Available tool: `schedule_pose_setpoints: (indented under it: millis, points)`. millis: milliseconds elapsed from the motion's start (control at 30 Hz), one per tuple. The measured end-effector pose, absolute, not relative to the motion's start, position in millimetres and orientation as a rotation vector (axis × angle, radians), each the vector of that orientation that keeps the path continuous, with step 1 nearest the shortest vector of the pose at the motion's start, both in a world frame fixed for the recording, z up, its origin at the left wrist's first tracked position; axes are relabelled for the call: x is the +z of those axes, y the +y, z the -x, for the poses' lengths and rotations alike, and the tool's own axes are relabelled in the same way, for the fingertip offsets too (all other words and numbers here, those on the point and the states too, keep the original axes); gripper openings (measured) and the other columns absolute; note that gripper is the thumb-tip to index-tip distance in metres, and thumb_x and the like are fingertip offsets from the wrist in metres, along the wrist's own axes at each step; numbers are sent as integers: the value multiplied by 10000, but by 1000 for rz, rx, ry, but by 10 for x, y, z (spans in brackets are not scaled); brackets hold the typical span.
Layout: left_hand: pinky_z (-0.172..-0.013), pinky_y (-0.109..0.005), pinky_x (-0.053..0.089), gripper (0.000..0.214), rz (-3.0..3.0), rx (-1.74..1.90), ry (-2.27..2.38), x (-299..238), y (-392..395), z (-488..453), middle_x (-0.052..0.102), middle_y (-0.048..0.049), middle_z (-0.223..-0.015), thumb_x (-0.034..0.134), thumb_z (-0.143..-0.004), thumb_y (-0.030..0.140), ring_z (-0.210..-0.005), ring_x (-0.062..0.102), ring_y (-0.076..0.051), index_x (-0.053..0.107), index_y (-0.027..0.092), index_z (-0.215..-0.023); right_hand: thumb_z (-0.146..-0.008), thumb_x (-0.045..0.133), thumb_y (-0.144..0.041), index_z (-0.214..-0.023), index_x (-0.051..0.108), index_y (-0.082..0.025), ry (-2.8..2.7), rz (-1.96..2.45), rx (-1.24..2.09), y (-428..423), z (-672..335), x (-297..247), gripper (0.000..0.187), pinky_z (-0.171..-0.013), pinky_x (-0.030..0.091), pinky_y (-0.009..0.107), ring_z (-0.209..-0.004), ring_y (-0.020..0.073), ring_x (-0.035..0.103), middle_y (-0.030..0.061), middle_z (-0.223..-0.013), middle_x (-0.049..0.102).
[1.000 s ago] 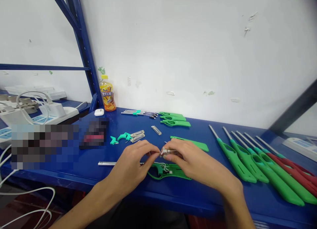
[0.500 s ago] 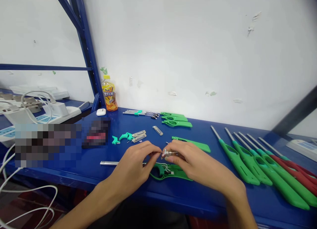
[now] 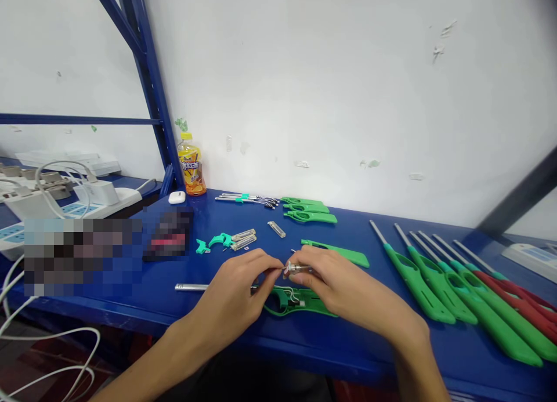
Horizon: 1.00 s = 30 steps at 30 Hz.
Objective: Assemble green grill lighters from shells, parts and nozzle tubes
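My right hand [image 3: 337,277] is closed around a small clear lighter fuel tank [image 3: 297,268], whose whitish valve end points left. Thumb and forefinger of my left hand [image 3: 241,286] pinch at that end; whatever tiny piece they hold is too small to make out. Below both hands lies an opened green gas lighter [image 3: 315,302] with white wires showing inside. Its metal tube [image 3: 190,287] sticks out to the left, partly covered by my left hand. Just behind my right hand rests a loose green shell half [image 3: 348,255].
Clear tanks [image 3: 243,241] and teal triggers [image 3: 221,239] lie left of centre, one more tank [image 3: 277,229] behind. Metal tubes with wires [image 3: 235,198] and green shells [image 3: 311,217] sit near the wall. Several long lighters [image 3: 420,286] line the right. A drink bottle [image 3: 191,167] stands back left.
Almost nothing differs. Both hands keep the same hold, and the tank seems turned very slightly in my right fingers. The whole view has shifted a little.
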State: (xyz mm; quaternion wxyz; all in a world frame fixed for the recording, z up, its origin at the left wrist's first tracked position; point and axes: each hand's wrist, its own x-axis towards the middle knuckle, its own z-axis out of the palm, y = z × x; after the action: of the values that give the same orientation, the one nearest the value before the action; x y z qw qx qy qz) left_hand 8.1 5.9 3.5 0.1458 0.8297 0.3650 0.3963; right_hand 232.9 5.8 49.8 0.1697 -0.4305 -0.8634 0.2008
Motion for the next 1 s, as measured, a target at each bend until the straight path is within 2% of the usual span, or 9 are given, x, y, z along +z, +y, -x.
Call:
schedule_pose_setpoints:
  millis: [333,567,667,800,1000]
  points:
    - [-768,-301,486,166,-2472,1118,1086,22,9,-66,733,-4,-971,584,-1066,131,-862,691,-177,729,211,-1057,-1098,576,-209,-1142,740,-283,-2465,1245,465,13,-2344,492,185,-896,423,331,-1048,209,652,2,-1099,734]
    - [-764,-302,493,172,-2489,1105,1088,19,11,-76,725,-5,-959,589,-1056,106,-857,687,-180,731,202,-1039,-1062,605,-175,-996,753,-271,-2458,1250,477,-6,-2309,555,189,-772,379,291,-873,167,624,-37,-936,740]
    - [-763,-301,494,183,-2501,1073,1073,20,24,-75,726,-6,-965,577,-1064,108,-859,686,-179,732,203,-1044,-1051,599,-166,-884,725,-258,-2466,1243,495,-3,-2293,585,229,-681,329,282,-748,142,547,-58,-796,692]
    - [-762,-304,501,199,-2517,1057,1072,27,11,-73,726,-11,-968,558,-1074,117,-857,683,-182,734,206,-1047,-1050,586,-167,-736,627,-228,-2485,1234,496,-10,-2283,615,322,-597,262,292,-605,130,340,-76,-614,499]
    - [-748,-304,519,208,-2555,1075,1055,32,-23,-83,723,-26,-964,544,-1081,121,-842,682,-191,733,203,-1054,-1053,596,-183,-769,629,-230,-2480,1238,492,-40,-2292,632,290,-600,267,276,-612,119,322,-90,-623,489]
